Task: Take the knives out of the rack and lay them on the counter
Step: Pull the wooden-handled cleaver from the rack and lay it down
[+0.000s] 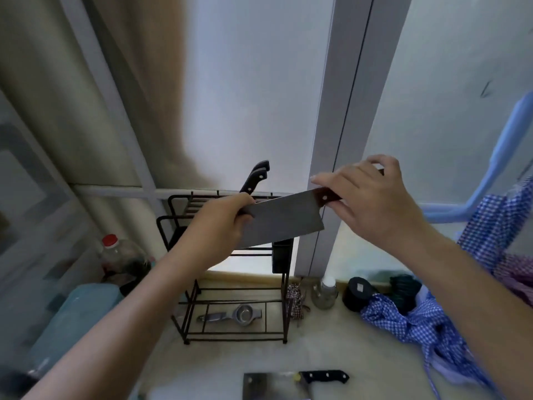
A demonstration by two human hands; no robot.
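Desk (331, 350): a pale surface that carries the rack, several bottles and a checked cloth (415, 321) at the right. Near its front edge lies one cleaver with a black handle (288, 383), flat on the desk and well apart from the rack; this knife counts as done.

Rack (230, 284): a black wire frame standing upright at the back of the desk against the window. Its bottom shelf holds a metal strainer (242, 314), which is no part of the task. At the top of the rack two black knife handles (256, 177) stand up side by side, slanted; these knives remain to be taken out.

Cleaver with a brown handle (284, 220): held in the air in front of the upper part of the rack, blade broadside to the camera and slightly tilted, clear of the desk. Whether its lower edge touches the rack cannot be told. It is out of its slot, by this view, but not yet laid down.

Right hand (372, 203): closed around the brown handle from above. Left hand (222, 226): fingers pinching the far end of the blade to steady it.

Judged progress: one knife laid, one in transit, at least two left in the rack.
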